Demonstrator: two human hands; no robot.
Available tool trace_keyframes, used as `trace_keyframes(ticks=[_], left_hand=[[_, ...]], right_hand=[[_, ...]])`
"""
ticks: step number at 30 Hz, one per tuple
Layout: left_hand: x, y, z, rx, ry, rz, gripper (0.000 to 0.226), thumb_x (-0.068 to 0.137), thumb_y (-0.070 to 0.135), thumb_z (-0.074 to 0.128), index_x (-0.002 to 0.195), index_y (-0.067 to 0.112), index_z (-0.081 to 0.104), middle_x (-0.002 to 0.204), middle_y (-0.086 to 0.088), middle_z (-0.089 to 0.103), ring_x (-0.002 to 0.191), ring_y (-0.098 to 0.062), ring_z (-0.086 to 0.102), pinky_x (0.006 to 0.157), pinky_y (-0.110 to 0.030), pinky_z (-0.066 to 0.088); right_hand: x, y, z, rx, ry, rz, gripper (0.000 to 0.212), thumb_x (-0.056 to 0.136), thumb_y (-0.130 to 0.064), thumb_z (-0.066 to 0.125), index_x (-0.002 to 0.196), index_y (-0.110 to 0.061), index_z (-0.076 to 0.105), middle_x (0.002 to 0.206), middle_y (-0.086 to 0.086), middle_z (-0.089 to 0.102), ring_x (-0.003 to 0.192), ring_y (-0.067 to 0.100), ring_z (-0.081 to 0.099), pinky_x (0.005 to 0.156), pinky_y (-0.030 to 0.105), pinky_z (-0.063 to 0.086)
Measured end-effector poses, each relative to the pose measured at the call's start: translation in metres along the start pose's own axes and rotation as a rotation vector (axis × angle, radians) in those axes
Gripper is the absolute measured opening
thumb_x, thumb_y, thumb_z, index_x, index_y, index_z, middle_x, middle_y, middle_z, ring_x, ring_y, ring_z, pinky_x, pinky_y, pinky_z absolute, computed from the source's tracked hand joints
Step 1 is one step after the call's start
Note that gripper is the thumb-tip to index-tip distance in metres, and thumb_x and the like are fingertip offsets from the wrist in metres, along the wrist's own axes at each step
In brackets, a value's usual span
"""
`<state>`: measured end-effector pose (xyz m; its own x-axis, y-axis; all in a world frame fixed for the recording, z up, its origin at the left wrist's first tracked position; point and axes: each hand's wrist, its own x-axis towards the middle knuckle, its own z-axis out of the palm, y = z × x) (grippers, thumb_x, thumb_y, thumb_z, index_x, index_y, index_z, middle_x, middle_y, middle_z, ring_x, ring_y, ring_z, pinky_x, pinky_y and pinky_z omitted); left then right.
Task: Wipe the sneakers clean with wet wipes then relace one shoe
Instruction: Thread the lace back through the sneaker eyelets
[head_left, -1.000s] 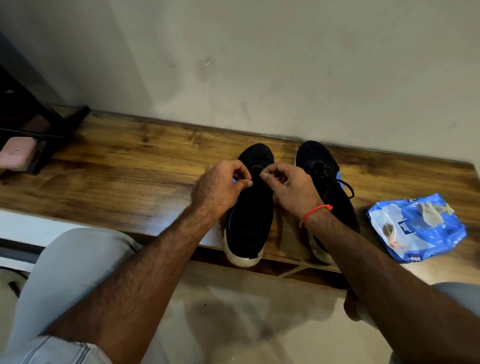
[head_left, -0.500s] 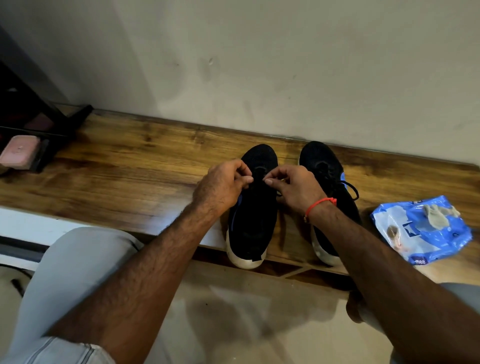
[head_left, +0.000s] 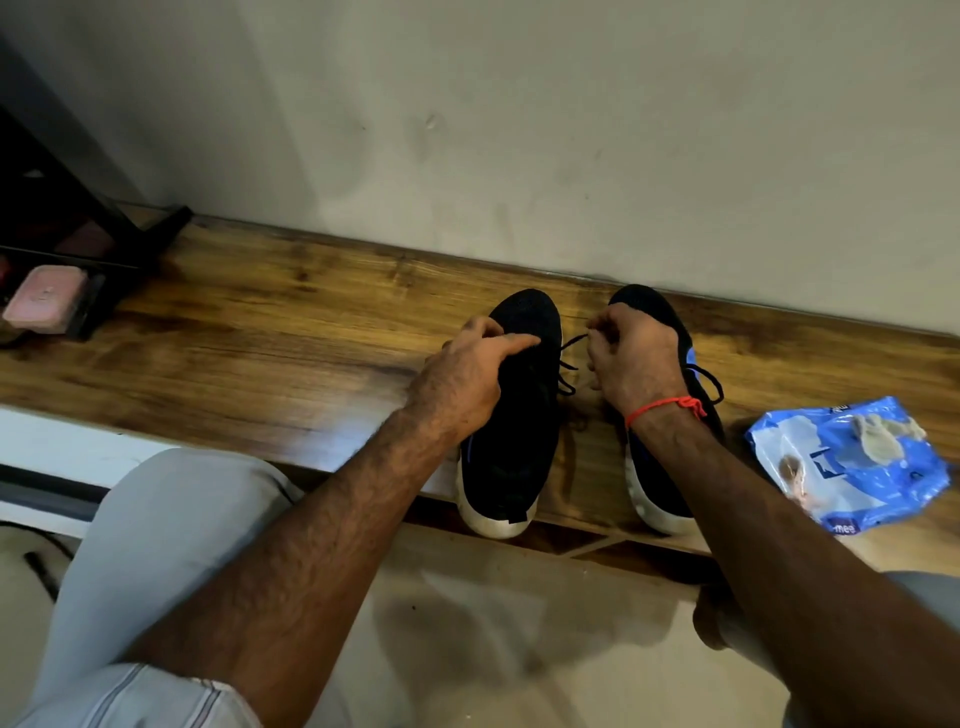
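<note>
Wall (head_left: 571, 130) of pale plaster fills the upper half of the view, and below it runs the long wooden worktop (head_left: 260, 364), its far edge meeting the wall. Grey-trousered knees show at the lower left and lower right, over a pale floor (head_left: 493, 649).

Two black sneakers with white soles stand side by side on the worktop, toes toward the wall and heels hanging just over the near edge. The left sneaker (head_left: 511, 452) is the one being laced; the right sneaker (head_left: 670, 483) stands just beside it, largely covered by the forearm, with a loop of its own lace showing at its right side.

The left hand (head_left: 462, 379) rests on the left sneaker's upper, its fingers (head_left: 511, 343) stretched forward and lying on the tongue area. The right hand (head_left: 631, 364) is raised between the two toes, its grip a closed fist pinching the black lace (head_left: 569, 358), which runs from the fist back down to the left sneaker. A red thread (head_left: 667, 408) circles the right wrist.

A blue wet-wipes pack (head_left: 852, 462) lies on the worktop right of the shoes, with a crumpled used wipe (head_left: 883, 436) on top of it. At the far left sits a dark rack (head_left: 104, 244) with a pink block (head_left: 47, 299) on it.
</note>
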<state>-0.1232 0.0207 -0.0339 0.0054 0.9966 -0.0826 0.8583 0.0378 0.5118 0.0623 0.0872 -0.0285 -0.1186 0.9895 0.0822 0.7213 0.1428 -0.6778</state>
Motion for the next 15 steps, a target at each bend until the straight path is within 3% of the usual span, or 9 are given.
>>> trace_keyframes(ticks=[2, 4, 9, 15], left_hand=[[0.001, -0.001, 0.002, 0.048, -0.020, 0.005, 0.059, 0.098, 0.007, 0.058, 0.140, 0.047, 0.053, 0.143, 0.006, 0.041, 0.124, -0.019, 0.050, 0.096, -0.041, 0.054], [0.001, -0.002, 0.002, 0.079, -0.027, 0.017, 0.054, 0.099, 0.012, 0.059, 0.139, 0.047, 0.054, 0.142, 0.006, 0.043, 0.124, -0.019, 0.051, 0.094, -0.042, 0.054], [-0.001, 0.002, -0.005, 0.136, -0.011, 0.035, 0.042, 0.101, 0.024, 0.059, 0.140, 0.039, 0.055, 0.142, 0.005, 0.046, 0.122, -0.022, 0.055, 0.095, -0.048, 0.052], [-0.006, 0.009, -0.016, 0.122, 0.042, -0.012, 0.021, 0.101, 0.034, 0.057, 0.120, 0.035, 0.064, 0.132, 0.007, 0.052, 0.113, -0.019, 0.059, 0.091, -0.046, 0.052]], right_hand=[[-0.002, -0.003, -0.002, -0.123, -0.070, -0.062, 0.031, 0.091, -0.009, 0.062, 0.122, -0.011, 0.064, 0.120, 0.013, 0.061, 0.108, 0.027, 0.060, 0.096, 0.029, 0.047], [-0.007, -0.009, -0.004, -0.152, -0.137, -0.109, 0.037, 0.092, -0.014, 0.064, 0.129, -0.014, 0.060, 0.131, 0.011, 0.052, 0.115, 0.025, 0.054, 0.101, 0.029, 0.042], [-0.021, -0.022, -0.007, -0.145, -0.282, -0.250, 0.012, 0.093, -0.031, 0.064, 0.097, -0.021, 0.068, 0.100, -0.003, 0.064, 0.088, 0.011, 0.057, 0.084, 0.030, 0.052], [-0.028, -0.022, -0.007, -0.102, -0.350, -0.227, 0.016, 0.091, -0.041, 0.066, 0.097, -0.026, 0.067, 0.096, -0.008, 0.066, 0.083, 0.008, 0.060, 0.076, 0.030, 0.055]])
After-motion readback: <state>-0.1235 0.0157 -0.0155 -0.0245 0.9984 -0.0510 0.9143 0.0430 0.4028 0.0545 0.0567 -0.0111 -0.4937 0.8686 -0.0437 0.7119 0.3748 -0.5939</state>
